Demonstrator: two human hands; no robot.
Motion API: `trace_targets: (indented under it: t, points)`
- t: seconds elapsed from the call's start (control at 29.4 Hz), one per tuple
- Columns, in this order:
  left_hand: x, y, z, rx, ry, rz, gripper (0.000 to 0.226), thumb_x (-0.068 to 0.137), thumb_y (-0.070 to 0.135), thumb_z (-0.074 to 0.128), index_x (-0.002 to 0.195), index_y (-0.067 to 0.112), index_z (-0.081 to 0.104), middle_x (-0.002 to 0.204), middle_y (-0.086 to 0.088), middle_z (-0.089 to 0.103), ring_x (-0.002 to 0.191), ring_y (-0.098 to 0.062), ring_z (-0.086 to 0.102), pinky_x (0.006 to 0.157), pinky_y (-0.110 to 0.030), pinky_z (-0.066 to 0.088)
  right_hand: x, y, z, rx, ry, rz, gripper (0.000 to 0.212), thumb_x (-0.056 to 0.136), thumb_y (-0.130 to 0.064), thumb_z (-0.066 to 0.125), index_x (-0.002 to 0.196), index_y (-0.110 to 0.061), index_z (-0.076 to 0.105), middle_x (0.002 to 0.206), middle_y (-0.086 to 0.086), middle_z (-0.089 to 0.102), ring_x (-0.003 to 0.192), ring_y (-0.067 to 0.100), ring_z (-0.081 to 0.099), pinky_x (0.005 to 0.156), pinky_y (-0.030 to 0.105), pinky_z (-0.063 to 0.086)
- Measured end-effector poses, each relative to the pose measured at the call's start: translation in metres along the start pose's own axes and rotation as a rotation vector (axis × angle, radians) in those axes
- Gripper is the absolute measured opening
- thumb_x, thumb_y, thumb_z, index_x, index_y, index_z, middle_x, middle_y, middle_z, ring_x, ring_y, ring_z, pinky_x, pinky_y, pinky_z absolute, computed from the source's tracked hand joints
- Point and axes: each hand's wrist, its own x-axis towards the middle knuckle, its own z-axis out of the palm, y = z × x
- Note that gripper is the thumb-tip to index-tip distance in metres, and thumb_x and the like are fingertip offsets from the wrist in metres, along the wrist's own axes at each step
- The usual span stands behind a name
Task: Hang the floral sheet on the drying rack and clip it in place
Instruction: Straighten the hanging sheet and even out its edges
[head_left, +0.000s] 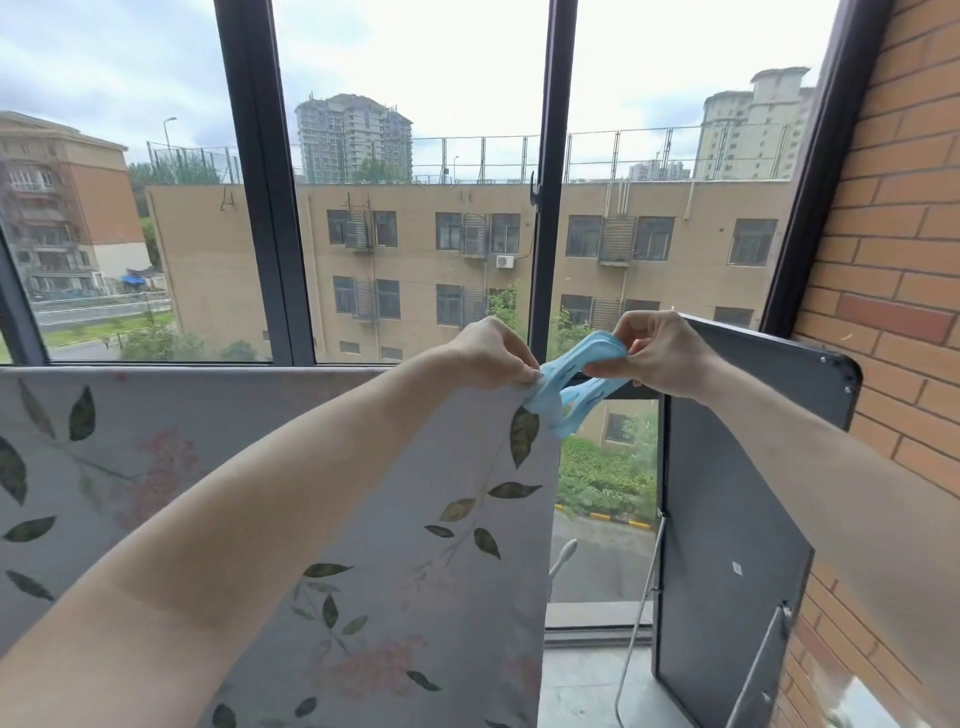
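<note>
The sheet hangs over the rack's top rail, which it hides, filling the left and middle of the view, its right edge dropping just below the hands. The left hand pinches the sheet's top right corner against the rail, while the right hand squeezes the handle end of the blue clip. The clip's long axis runs from that hand down-left, its spread mouth meeting the corner at the left fingers (whether it straddles the rail yet I cannot tell), so the right hand likely only needs to push left and release.
</note>
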Motion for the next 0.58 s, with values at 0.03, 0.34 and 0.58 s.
trace_targets:
  t: [0.03, 0.34, 0.58]
  points:
    - [0.0, -0.001, -0.002, -0.009, -0.001, -0.007, 0.008, 0.079, 0.04, 0.081, 0.086, 0.035, 0.083, 0.091, 0.013, 0.075, 0.091, -0.009, 0.067, 0.066, -0.021, 0.049, 0.002, 0.0, 0.002, -0.005, -0.022, 0.014, 0.062, 0.045, -0.061, 0.089, 0.084, -0.016, 0.072, 0.084, 0.002, 0.074, 0.068, 0.013, 0.068, 0.062, 0.031, 0.058]
    - [-0.006, -0.004, -0.008, 0.036, 0.018, 0.009, 0.014, 0.088, 0.039, 0.073, 0.09, 0.029, 0.082, 0.096, 0.007, 0.073, 0.093, -0.012, 0.063, 0.066, -0.022, 0.047, 0.008, 0.013, 0.017, 0.101, -0.223, 0.171, 0.058, 0.072, -0.034, 0.091, 0.123, -0.028, 0.063, 0.125, -0.005, 0.067, 0.099, 0.015, 0.075, 0.084, 0.038, 0.064]
    - [-0.023, -0.007, -0.006, 0.046, 0.071, 0.119, 0.02, 0.1, 0.038, 0.061, 0.104, 0.026, 0.077, 0.099, 0.012, 0.069, 0.098, -0.013, 0.063, 0.08, -0.028, 0.045, -0.003, 0.019, 0.029, 0.222, -0.175, 0.17, 0.099, 0.062, -0.048, 0.09, 0.148, -0.03, 0.046, 0.135, -0.003, 0.059, 0.108, 0.017, 0.072, 0.094, 0.044, 0.061]
